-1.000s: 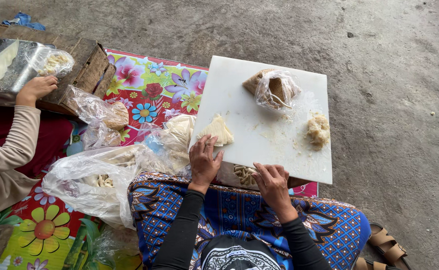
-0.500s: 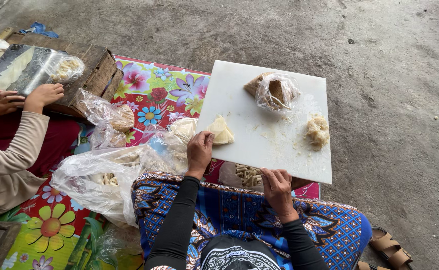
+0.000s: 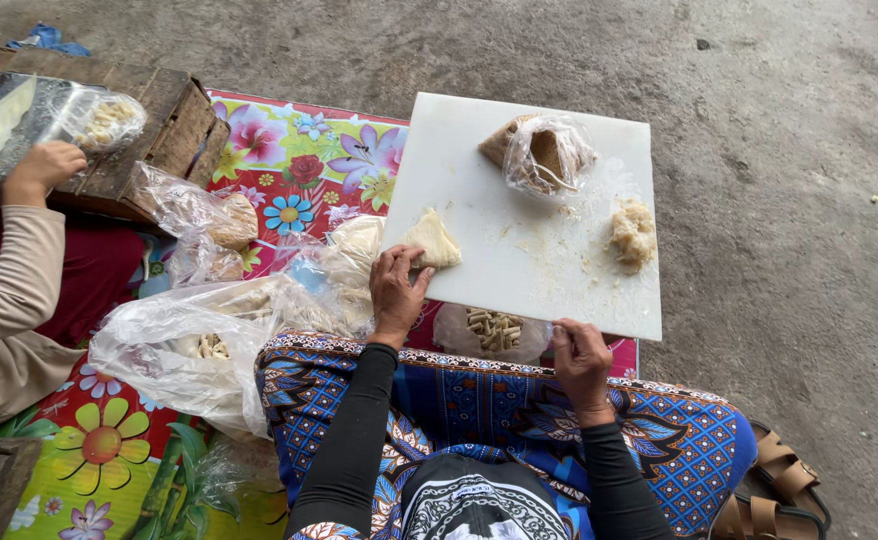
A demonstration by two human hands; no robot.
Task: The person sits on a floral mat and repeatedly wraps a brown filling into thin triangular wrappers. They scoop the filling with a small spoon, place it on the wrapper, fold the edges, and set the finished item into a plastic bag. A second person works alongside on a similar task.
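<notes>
Since a sec ago, left hand (image 3: 396, 292) has slid up to the pale folded dough piece (image 3: 431, 241) at the near-left part of the white cutting board (image 3: 519, 150); fingers now curl loosely over the board edge w/ fingertips touching that piece, not gripping it tight. Right hand (image 3: 581, 357) has stayed put at the board's near edge, fingers bent, thumb on top, pinching the edge itself & nothing else. Board sits tilted across my lap on the blue patterned cloth (image 3: 499, 400).

Further up the board: clear bag w/ brown filling (image 3: 544, 152) near the far edge, crumbly dough lump (image 3: 632, 233) to the right, crumbs scattered btw them. Under the board's near edge, small bag of short pale sticks (image 3: 494, 328) pokes out. Left of my hand, big crumpled plastic bags (image 3: 189, 340) w/ more pale stuff, lying on the flowered mat (image 3: 299, 150). Beyond that, wooden crate (image 3: 174, 125) w/ another person's hand (image 3: 47, 165) resting on a plastic-wrapped tray (image 3: 19, 120). Sandals (image 3: 774, 490) by my right side on the concrete.
</notes>
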